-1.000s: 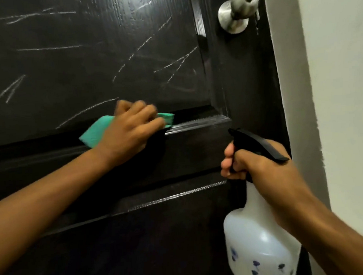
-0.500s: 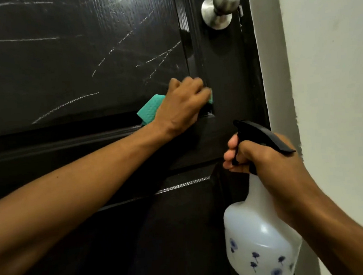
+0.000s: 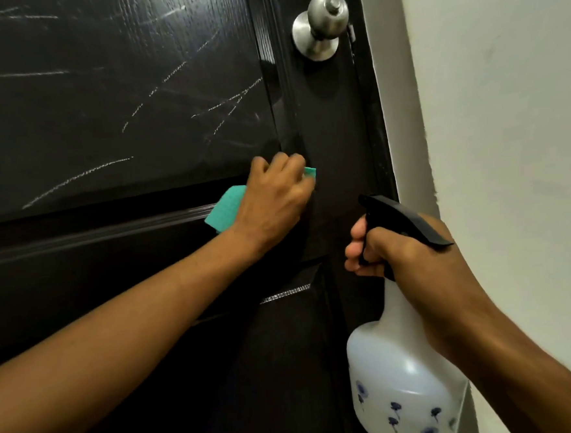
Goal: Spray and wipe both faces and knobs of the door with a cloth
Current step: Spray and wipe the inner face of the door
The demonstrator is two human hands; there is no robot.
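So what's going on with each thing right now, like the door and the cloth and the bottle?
Door: dark, with white scratchy streaks on its upper panel.
Knob: silver, untouched by either hand.
Cloth: green, pressed against the door at the panel's lower right corner.
Left hand: grips the cloth.
Spray bottle: upright, off the door, nozzle pointing at it.
Right hand: grips the bottle's neck, fingers on the trigger.
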